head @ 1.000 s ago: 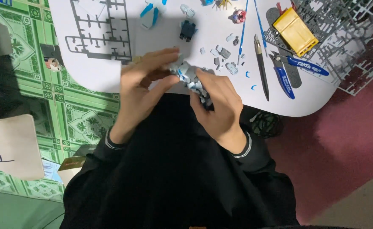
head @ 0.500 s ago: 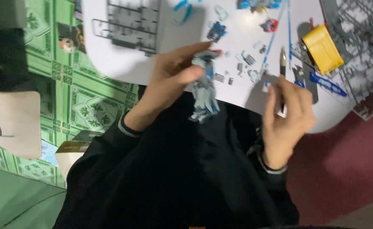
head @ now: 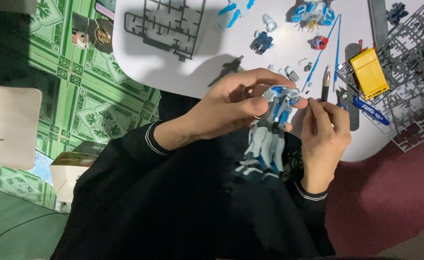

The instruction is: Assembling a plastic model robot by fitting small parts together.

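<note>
- Left hand [head: 231, 108] grips the blue-and-white model robot figure [head: 267, 139] over the lap, by the surface's [head: 183, 72] near edge.
- Right hand [head: 325, 130], half a second ago at the surface's tools, has returned, fingertips pinched at the figure's top, apparently fitting a small part.

Grey-blue robot model [head: 268, 139]; upright, legs down

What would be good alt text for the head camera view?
A left hand holds a blue-and-white model robot figure while the right hand brings its fingertips to the top, over a white table strewn with small parts.
</note>
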